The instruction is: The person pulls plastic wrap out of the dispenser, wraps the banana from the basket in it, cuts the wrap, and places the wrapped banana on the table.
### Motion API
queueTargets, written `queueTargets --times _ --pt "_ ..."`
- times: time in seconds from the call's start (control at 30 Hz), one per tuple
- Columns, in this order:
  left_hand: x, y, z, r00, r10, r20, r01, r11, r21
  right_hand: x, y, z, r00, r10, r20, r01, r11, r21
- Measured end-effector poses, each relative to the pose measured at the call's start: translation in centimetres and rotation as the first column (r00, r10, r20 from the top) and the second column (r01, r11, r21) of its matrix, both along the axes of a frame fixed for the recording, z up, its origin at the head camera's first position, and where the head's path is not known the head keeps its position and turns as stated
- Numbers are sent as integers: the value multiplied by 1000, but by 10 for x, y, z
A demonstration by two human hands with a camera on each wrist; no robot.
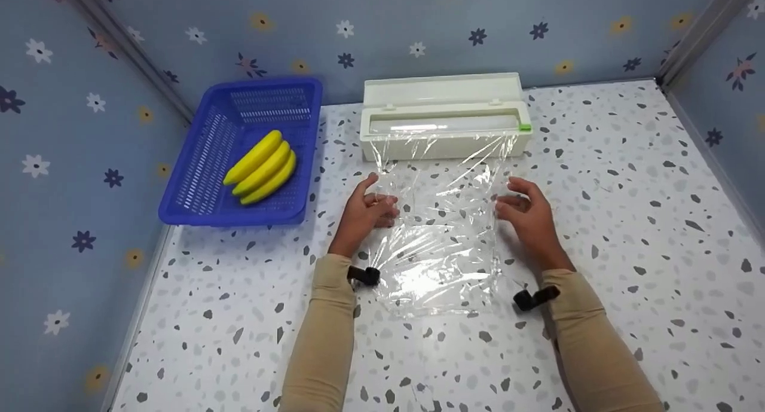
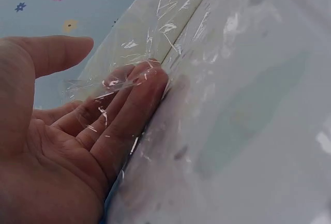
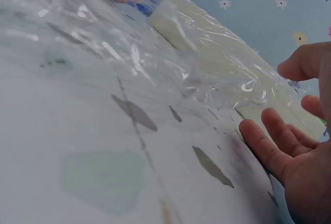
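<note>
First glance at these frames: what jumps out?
The clear cling film drawn out of the white dispenser box at the back of the speckled table, with the left hand and right hand at its side edges. Then the yellow bananas in the blue basket at far left.

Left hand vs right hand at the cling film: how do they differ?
The left hand touches the cling film, fingers under its left edge in the left wrist view; the right hand sits at the right edge, its contact unclear. The left hand is nearer the blue basket; the right is not. Both are open, before the dispenser.
</note>
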State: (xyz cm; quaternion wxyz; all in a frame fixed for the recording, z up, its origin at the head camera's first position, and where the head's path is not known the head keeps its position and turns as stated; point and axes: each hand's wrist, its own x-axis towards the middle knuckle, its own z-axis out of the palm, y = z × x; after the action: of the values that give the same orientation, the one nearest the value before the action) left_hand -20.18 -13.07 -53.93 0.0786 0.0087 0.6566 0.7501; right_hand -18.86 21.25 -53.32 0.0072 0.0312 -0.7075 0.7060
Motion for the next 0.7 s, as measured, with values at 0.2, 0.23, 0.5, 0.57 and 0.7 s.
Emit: queueTargets --times 0.2,0.23,0.5,0.57,0.7 --pt "7 1 -1 999 -37 28 37 999 -14 11 6 1 989 50 139 -61 995 81" --pt "8 0 -1 999 -42 34 43 999 -25 12 6 1 985 60 162 -78 992 101" --pt "12 -6 5 996 -61 70 67 994 -87 18 17 5 968 135 212 -168 975 146" --pt "13 -11 6 995 -65 74 73 992 -104 17 22 5 971 154 184 -180 975 133" --pt "15 -24 6 993 -81 82 94 980 -174 14 31 4 974 179 139 -195 974 112"
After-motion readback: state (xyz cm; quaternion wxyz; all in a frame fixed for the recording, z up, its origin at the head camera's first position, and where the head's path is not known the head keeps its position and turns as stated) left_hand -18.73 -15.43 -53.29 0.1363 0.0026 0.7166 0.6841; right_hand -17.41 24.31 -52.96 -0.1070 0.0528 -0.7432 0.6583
